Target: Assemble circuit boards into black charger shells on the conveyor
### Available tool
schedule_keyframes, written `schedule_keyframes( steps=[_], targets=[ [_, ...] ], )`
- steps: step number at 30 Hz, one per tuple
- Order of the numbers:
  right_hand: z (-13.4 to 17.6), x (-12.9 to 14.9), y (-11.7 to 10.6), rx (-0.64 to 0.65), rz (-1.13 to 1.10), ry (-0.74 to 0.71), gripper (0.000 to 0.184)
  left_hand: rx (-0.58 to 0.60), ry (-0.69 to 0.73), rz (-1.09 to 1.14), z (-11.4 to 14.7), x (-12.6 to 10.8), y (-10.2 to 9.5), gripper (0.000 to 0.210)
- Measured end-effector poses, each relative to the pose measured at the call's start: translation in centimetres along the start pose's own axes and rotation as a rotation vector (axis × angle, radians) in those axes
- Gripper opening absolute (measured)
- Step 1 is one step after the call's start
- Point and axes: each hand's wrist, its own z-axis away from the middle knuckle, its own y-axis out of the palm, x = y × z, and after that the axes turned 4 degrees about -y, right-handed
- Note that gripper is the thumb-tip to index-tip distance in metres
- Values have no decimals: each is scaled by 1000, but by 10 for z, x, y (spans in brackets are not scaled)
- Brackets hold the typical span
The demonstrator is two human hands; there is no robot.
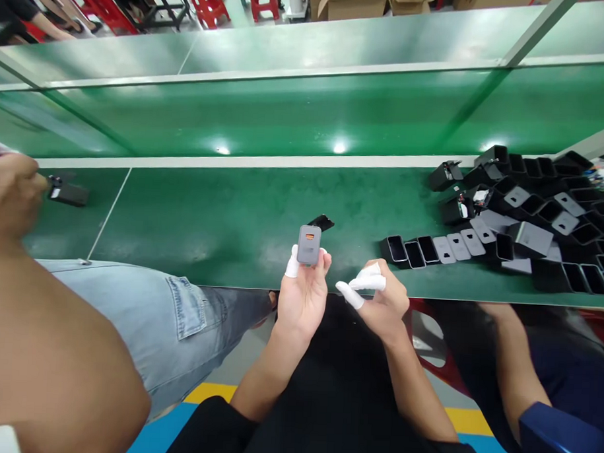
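Note:
My left hand, with white finger cots, grips a small grey charger housing by its sides. An orange-lined port shows in its upper face. Just behind the housing is a dark, shiny piece; whether it touches the housing I cannot tell. My right hand hovers by the table's front edge, to the right of the left one. White cots cover its thumb and fingers, which reach out slightly apart with nothing visible between them. Nearest to it on the table stands a row of black and grey housings.
Many more housings crowd the right of the green table, some with bare electronics. One black unit lies at left. A co-worker's arm reaches in from the left; another person's arm is at right. A metal frame runs behind.

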Motion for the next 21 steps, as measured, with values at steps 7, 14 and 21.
schedule_keyframes(
  steps=[7, 14, 21],
  targets=[
    [19, -33, 9, 202, 69, 271, 34, -12, 30, -46, 9, 8, 1, 40],
    [16, -30, 7, 254, 111, 270, 25, 45, 75, -131, 13, 10, 1, 33],
    [17, -30, 10, 319, 198, 218, 23, 15, 60, -67, 11, 5, 29, 37]
  ],
)
